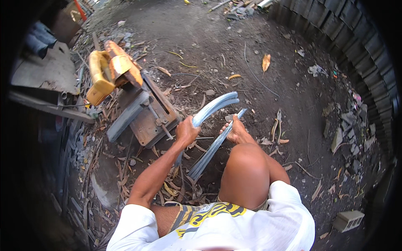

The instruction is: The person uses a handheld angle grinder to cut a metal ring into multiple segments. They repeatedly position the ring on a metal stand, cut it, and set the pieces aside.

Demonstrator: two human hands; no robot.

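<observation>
My left hand (187, 131) is closed around a thick bundle of silver wire (214, 108). Its upper part bends over to the right, and a bit of it shows below my fist. Beside my raised knee, my right hand (237, 129) grips a second bundle of wires (213, 149), straighter and thinner. This one slants down to the left, its lower ends fanned slightly apart above the ground. The two bundles are apart from each other. My right fingers are partly hidden behind the wires.
A rusty cut-off saw (153, 119) with a yellow handle (100, 77) stands close on my left. Pliers (277, 125) lie on the dirt to the right. A corrugated fence (347, 33) curves along the far right, with a hollow block (348, 221) lower right. Dry leaves litter the ground.
</observation>
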